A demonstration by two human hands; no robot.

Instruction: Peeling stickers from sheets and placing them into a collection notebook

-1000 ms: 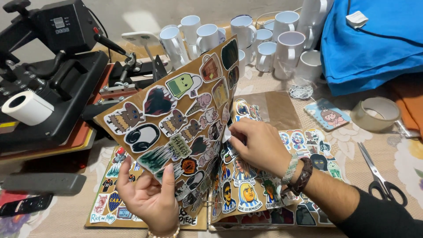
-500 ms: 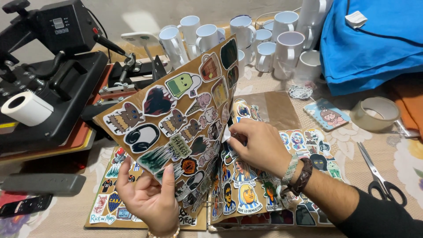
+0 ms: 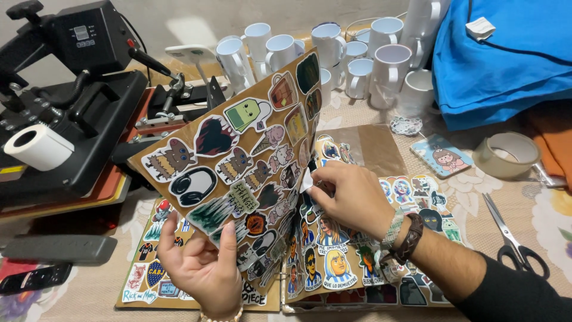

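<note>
Centrally, a brown sticker album [image 3: 333, 262] is seen lying open on the patterned surface [image 3: 536, 209], and one stiff page [image 3: 232, 161] covered with cartoon stickers is held up at a slant. The page's lower edge is gripped by the left hand [image 3: 202, 271], whose thumb is pressed on the front while the fingers [image 3: 173, 235] are curled behind it. The right hand [image 3: 351, 194] is laid over the pages beside the spine, its fingertips pinched narrowly on a small white sticker [image 3: 307, 180] at the raised page's edge. Braided bracelets [image 3: 405, 238] are worn on the right wrist. A black heat press [image 3: 71, 89] with a white paper roll [image 3: 37, 146] is placed to the left, white mugs [image 3: 333, 53] are grouped behind the album, and a blue cloth [image 3: 506, 59], a tape roll [image 3: 506, 155] and scissors [image 3: 512, 238] are found to the right.
</note>
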